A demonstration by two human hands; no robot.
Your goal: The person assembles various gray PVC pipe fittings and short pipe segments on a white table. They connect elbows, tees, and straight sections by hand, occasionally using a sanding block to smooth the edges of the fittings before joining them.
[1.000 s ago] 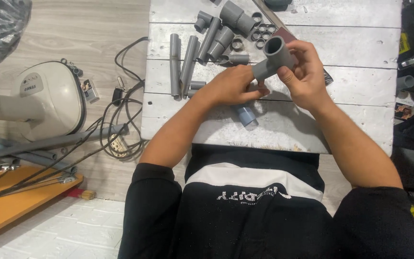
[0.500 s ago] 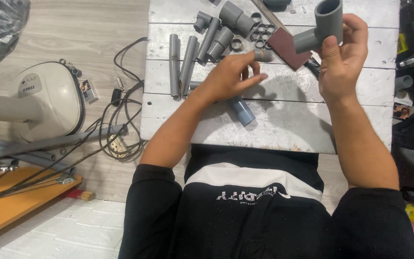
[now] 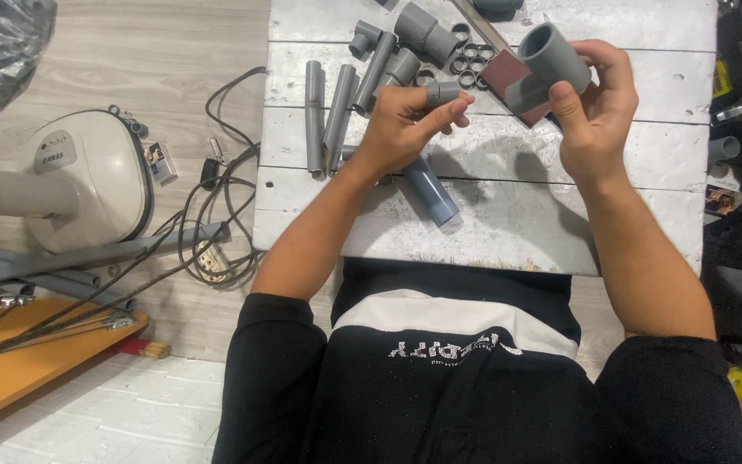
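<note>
Two hands point(image 3: 401, 120), roughly six rings point(image 3: 467, 64)

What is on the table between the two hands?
In the head view, between the left hand and the right hand lie small grey rings and a dark red sanding sheet on the white table.

The white plank tabletop point(image 3: 491, 232) stands on a pale wood-grain floor point(image 3: 148, 51). Left of its left edge: a cream-coloured appliance point(image 3: 88, 185), tangled black cables point(image 3: 216, 215), long grey pipes point(image 3: 70, 262) and an orange board point(image 3: 19, 378). Lighting is even.
</note>
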